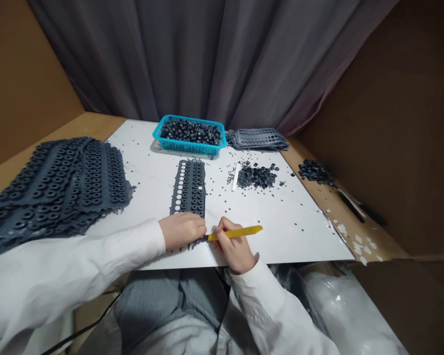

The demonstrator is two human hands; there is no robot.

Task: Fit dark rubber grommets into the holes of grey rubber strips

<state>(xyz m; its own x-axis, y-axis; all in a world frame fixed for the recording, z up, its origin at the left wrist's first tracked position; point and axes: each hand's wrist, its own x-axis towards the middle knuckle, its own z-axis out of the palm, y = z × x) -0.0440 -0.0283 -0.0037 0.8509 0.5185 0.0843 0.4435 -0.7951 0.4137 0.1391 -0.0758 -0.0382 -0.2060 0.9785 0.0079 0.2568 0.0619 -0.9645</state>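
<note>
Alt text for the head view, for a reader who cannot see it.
A person's right hand holds a yellow-handled knife against a dark grey rubber strip of rings, which the left hand pins to a white board. A stack of similar sheets lies at left; a blue basket of loose rings stands beyond.

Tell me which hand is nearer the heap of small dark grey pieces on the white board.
Right hand, holding a yellow craft knife, is nearer, below the heap in view. The left hand is farther, below and left of the heap.
</note>
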